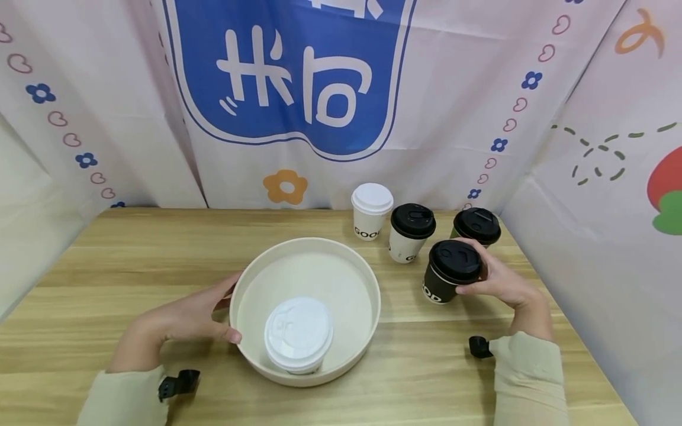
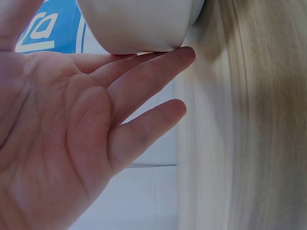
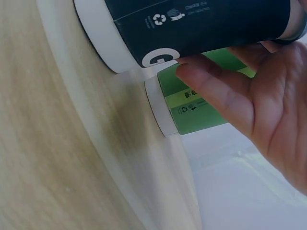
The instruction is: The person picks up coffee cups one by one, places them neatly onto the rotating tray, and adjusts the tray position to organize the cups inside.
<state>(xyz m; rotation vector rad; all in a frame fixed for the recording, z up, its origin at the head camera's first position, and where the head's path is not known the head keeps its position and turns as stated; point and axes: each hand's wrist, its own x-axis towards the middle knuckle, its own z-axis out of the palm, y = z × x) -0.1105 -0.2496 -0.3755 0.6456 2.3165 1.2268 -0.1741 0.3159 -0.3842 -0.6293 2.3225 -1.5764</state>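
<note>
My right hand (image 1: 498,278) grips a black paper cup (image 1: 439,285) with a black lid, fingers and thumb around its side. In the right wrist view, the black cup (image 3: 201,28) is close to the tabletop; whether its base touches I cannot tell. Behind it stands a green paper cup (image 3: 196,112), whose black lid (image 1: 476,225) shows in the head view. My left hand (image 1: 194,316) touches the left side of a round cream tray (image 1: 242,296), its fingers (image 2: 144,76) mostly straight against the wall. Inside the tray, near the front, is a white-lidded cup (image 1: 298,334).
A white cup with a white lid (image 1: 371,207) and a white cup with a black lid (image 1: 409,236) stand at the table's back right. The wooden table (image 1: 160,254) ends against printed cloth (image 1: 453,89) at the back and sides.
</note>
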